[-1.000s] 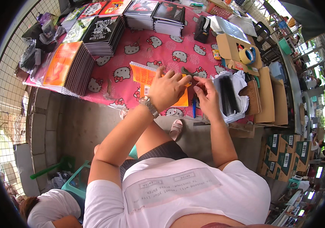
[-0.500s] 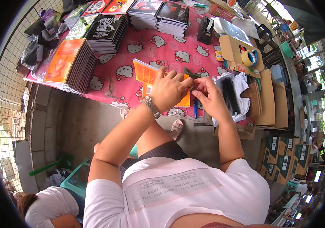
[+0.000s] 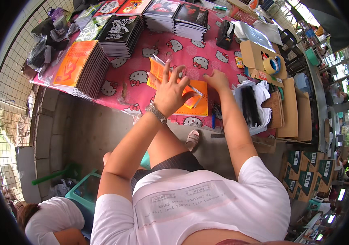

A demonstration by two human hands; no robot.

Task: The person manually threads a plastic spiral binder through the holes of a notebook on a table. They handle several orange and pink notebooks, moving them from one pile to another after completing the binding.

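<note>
My left hand (image 3: 169,90) is spread over an open orange booklet (image 3: 201,107), its fingers apart and lying over the raised orange cover. A thin white strip, perhaps a coil or pen, lies across the orange sheet near my thumb. To the right, my right hand (image 3: 218,80) is above the pink cloth with its fingers curled together; whatever they hold, if anything, is hidden. Below that hand, a blue pen (image 3: 213,121) lies by the table's near edge, beside a small dark object (image 3: 217,110).
Stacks of spiral notebooks, one orange-covered (image 3: 76,61), one black-covered (image 3: 121,34), line the far left. A black tape dispenser (image 3: 225,34) stands far right. Black binding coils (image 3: 251,107) on white wrapping, a cardboard box (image 3: 290,108) and tape rolls (image 3: 270,65) lie right. Another person (image 3: 60,220) is lower left.
My hands, close together before, have parted. The left has spread its fingers over the booklet, uncovering the white strip; the right has moved up and away, its fingers curling.
</note>
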